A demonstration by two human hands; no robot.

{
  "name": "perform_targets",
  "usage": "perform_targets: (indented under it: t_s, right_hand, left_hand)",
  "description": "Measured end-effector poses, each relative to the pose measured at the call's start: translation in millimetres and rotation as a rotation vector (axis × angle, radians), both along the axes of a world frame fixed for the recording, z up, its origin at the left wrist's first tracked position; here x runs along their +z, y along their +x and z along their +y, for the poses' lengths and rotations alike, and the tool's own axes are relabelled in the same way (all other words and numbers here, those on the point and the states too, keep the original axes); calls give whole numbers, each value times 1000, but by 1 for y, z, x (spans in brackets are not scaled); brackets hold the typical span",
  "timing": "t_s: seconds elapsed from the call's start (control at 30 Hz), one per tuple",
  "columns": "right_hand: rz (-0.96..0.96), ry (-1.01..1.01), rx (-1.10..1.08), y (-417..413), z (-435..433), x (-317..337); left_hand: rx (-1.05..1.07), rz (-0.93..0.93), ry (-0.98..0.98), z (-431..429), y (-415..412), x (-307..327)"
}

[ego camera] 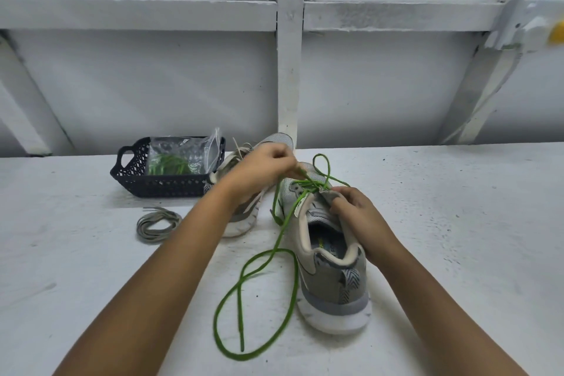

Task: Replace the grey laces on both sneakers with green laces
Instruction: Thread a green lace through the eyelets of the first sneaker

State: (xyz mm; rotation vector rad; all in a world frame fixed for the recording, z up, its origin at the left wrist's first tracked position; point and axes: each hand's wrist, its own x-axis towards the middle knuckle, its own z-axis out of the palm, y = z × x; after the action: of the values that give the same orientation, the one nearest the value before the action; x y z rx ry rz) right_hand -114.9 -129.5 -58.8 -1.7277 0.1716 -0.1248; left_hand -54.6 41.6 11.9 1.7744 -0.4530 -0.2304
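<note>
The near sneaker (332, 281) stands on the white bench (457, 223) with its heel toward the person and its toe pointing away. A green lace (262, 259) is threaded through its front eyelets. One long end runs down the sneaker's left side and lies in loose loops on the bench beside the heel, and a shorter loop rises above the toe.

The left hand (262, 168) hovers over the sneaker's toe, its grip pinched on the green lace just above the eyelets. The right hand (357, 214) rests against the sneaker's right side, its grip curled round the tongue and upper edge, with the fingertips at the eyelet row.

Left of the near sneaker and just behind it, the far sneaker (244, 217) carries pale grey laces and is partly hidden by the left forearm. Farther left a loose grey lace (157, 224) lies coiled on the bench. Beyond it sits a black basket (164, 185) holding a clear plastic bag (180, 156) with more green lacing inside.
</note>
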Motion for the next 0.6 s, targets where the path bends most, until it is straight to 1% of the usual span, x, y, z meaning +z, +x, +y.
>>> perform_targets:
  t_s: [0.07,0.1,0.17,0.23,0.27,0.3,0.4,0.47,0.53,0.6]
  right_hand:
    - [-2,-4,1,-1,0,0]
    - [-5,-3,2,-1,-1,0]
    - [-5,5,3,0,0,0]
    - [-5,17,0,0,0,-1]
    - [-6,20,-2,0,0,-1]
    - [-6,20,-3,0,0,-1]
    - [-3,6,-4,-1,1,0]
    - [-1,9,-8,-1,1,1]
    - [-3,-2,-7,-2,1,2]
    - [-8,-6,-8,-2,1,2]
  left_hand:
    - [8,67,-225,14,-6,9]
    - [9,79,-285,21,-8,15]
    - [-42,113,-355,32,-10,23]
    - [-95,177,-330,38,-11,31]
    - [-91,179,-248,37,-9,33]
    - [-62,142,-107,33,-6,32]
    - [39,-102,423,8,5,27]
    - [9,-246,706,-15,10,22]
    - [-34,-273,921,-38,13,15]
    - [-44,-277,1092,-53,17,7]
